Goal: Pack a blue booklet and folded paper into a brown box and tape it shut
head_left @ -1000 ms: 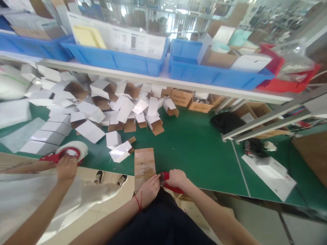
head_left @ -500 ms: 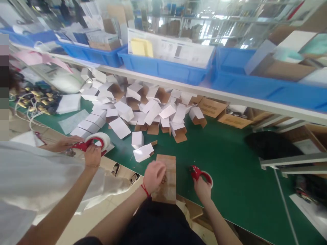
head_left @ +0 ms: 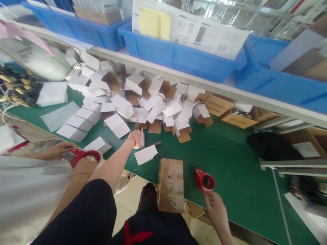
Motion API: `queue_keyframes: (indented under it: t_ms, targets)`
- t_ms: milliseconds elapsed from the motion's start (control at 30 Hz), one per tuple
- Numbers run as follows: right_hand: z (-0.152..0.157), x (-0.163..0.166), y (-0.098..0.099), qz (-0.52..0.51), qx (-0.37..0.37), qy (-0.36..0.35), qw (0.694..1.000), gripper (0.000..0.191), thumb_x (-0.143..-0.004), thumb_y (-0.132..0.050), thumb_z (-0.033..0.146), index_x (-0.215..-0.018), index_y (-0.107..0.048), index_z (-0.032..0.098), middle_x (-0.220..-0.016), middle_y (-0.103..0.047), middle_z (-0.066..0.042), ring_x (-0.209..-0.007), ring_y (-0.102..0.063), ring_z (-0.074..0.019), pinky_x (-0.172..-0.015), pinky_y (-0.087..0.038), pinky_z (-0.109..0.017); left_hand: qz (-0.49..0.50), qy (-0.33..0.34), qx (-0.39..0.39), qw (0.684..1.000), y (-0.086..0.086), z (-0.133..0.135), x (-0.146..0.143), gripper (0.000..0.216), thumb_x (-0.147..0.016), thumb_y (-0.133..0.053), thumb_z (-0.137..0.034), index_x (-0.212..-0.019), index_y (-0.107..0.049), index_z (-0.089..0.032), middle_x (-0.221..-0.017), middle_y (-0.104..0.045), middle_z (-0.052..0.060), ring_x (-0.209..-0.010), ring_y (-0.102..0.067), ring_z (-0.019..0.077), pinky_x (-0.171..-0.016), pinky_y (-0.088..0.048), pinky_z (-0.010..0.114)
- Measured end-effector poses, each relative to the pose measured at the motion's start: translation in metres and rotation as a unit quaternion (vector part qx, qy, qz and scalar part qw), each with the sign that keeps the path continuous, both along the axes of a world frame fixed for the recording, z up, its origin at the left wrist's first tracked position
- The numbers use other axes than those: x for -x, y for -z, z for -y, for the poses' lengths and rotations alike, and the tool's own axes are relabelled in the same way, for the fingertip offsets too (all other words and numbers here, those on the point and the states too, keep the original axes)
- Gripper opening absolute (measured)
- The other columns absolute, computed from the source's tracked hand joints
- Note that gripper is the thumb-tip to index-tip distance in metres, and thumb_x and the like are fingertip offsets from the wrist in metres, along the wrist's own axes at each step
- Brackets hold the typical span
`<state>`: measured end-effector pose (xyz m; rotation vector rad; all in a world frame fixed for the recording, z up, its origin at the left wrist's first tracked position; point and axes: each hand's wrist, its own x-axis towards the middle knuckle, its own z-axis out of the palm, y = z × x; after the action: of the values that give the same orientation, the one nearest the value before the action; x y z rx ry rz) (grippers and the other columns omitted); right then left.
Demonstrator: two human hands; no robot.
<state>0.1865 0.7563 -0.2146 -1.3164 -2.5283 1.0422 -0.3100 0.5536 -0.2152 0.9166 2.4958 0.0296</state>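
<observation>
The left hand [head_left: 136, 137] is stretched forward over the green table [head_left: 230, 170] and is closed on a small white box [head_left: 141, 140] at the near edge of a heap of white boxes [head_left: 133, 98]; whether the box is lifted or still resting cannot be told. Another white box [head_left: 146, 154] lies flat just beside it, toward the person. The right hand [head_left: 217, 211] is held open and empty at the table's near edge, its fingers spread, just short of a red tape dispenser [head_left: 204, 181] that rests on the table; contact between the two cannot be made out. A taped brown parcel [head_left: 170, 185], marked with handwritten digits, lies between the arms and overhangs the table edge. To the left, a co-worker's hands [head_left: 76, 160] are seen gripping a second red dispenser [head_left: 81, 154]. A row of closed white boxes [head_left: 79, 122] is laid along the left of the heap. Blue bins [head_left: 178, 58] are ranged on a shelf above, holding papers. A dark bundle [head_left: 273, 146] lies on the table to the right.
</observation>
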Motion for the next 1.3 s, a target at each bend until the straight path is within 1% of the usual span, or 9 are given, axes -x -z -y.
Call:
queue_keyframes:
  t_ms: [100,200,300,467,600,733,933,1167,1300]
  targets:
    - [0.021,-0.012,-0.001,-0.017,0.065,0.057,0.996,0.042,-0.084,-0.052,0.056,-0.089,-0.069,0.019,-0.094,-0.070,-0.013,-0.083,-0.070,-0.0285,-0.072,-0.060,-0.040,-0.004,0.001,0.011,1.000,-0.003,0.000,0.004,0.131,-0.044,-0.089,-0.028,-0.156,-0.022,-0.017,-0.145,-0.044,0.025,-0.136,-0.037,0.0399,-0.107,-0.039,0.051]
    - [0.036,-0.003,-0.009,-0.040,0.080,0.060,0.994,0.039,-0.084,-0.053,0.055,-0.087,-0.070,0.019,-0.093,-0.071,-0.012,-0.084,-0.070,-0.0289,-0.073,-0.060,-0.040,-0.038,-0.043,0.001,0.998,-0.024,0.004,-0.003,0.113,-0.058,-0.082,-0.045,-0.153,-0.028,-0.018,-0.139,-0.047,0.025,-0.131,-0.041,0.0394,-0.099,-0.045,0.047]
    - [0.045,0.027,-0.031,-0.083,0.063,0.027,0.994,0.035,-0.088,-0.053,0.049,-0.091,-0.069,0.018,-0.093,-0.070,-0.012,-0.084,-0.068,-0.0275,-0.077,-0.058,-0.042,-0.095,-0.092,-0.029,0.991,-0.068,0.006,-0.016,0.101,-0.067,-0.073,-0.055,-0.151,-0.031,-0.018,-0.134,-0.047,0.023,-0.127,-0.043,0.0403,-0.096,-0.045,0.047]
    - [0.055,0.100,-0.093,-0.192,0.022,-0.064,0.979,0.028,-0.093,-0.055,0.035,-0.114,-0.063,0.018,-0.110,-0.066,-0.013,-0.099,-0.064,-0.0264,-0.080,-0.059,-0.041,-0.151,-0.110,-0.139,0.973,-0.160,0.001,-0.065,0.102,-0.065,-0.074,-0.061,-0.147,-0.038,-0.012,-0.121,-0.054,0.021,-0.121,-0.047,0.0405,-0.104,-0.041,0.049]
    - [0.067,0.138,-0.134,-0.222,-0.015,-0.134,0.966,0.067,-0.083,-0.070,0.029,-0.144,-0.042,0.020,-0.142,-0.048,-0.016,-0.130,-0.049,-0.0301,-0.104,-0.051,-0.049,-0.094,-0.077,-0.189,0.975,-0.196,-0.010,-0.140,0.103,-0.065,-0.075,-0.060,-0.147,-0.040,-0.009,-0.118,-0.055,0.020,-0.122,-0.047,0.0396,-0.106,-0.041,0.049]
    - [0.081,0.134,-0.136,-0.163,-0.028,-0.193,0.967,0.114,-0.062,-0.086,0.023,-0.155,-0.020,0.017,-0.152,-0.038,-0.021,-0.140,-0.038,-0.0373,-0.114,-0.041,-0.058,0.009,-0.073,-0.210,0.975,-0.184,-0.021,-0.221,0.098,-0.069,-0.073,-0.061,-0.148,-0.042,-0.011,-0.122,-0.054,0.019,-0.123,-0.048,0.0376,-0.104,-0.045,0.048]
    - [0.085,0.083,-0.111,-0.121,0.037,-0.197,0.972,0.084,-0.071,-0.072,0.019,-0.147,-0.037,0.016,-0.141,-0.048,-0.017,-0.131,-0.048,-0.0307,-0.112,-0.045,-0.048,0.118,-0.035,-0.248,0.961,-0.145,-0.004,-0.272,0.069,-0.082,-0.066,-0.048,-0.138,-0.054,-0.011,-0.118,-0.057,0.018,-0.115,-0.053,0.0345,-0.103,-0.046,0.051]
    - [0.065,0.094,-0.168,0.013,-0.046,-0.318,0.947,0.052,-0.078,-0.072,0.026,-0.127,-0.058,0.013,-0.126,-0.062,-0.016,-0.116,-0.055,-0.0338,-0.101,-0.047,-0.053,0.245,-0.046,-0.338,0.908,-0.122,0.039,-0.267,0.083,-0.073,-0.080,-0.038,-0.145,-0.042,-0.022,-0.145,-0.046,0.016,-0.127,-0.052,0.0317,-0.100,-0.053,0.046]
    - [0.079,0.120,-0.182,0.120,-0.087,-0.362,0.920,0.057,-0.077,-0.072,0.020,-0.128,-0.054,0.003,-0.118,-0.063,-0.024,-0.104,-0.061,-0.0359,-0.089,-0.054,-0.051,0.249,-0.062,-0.365,0.895,-0.108,0.042,-0.282,0.096,-0.071,-0.082,-0.044,-0.151,-0.032,-0.023,-0.152,-0.041,0.017,-0.136,-0.046,0.0347,-0.107,-0.048,0.049]
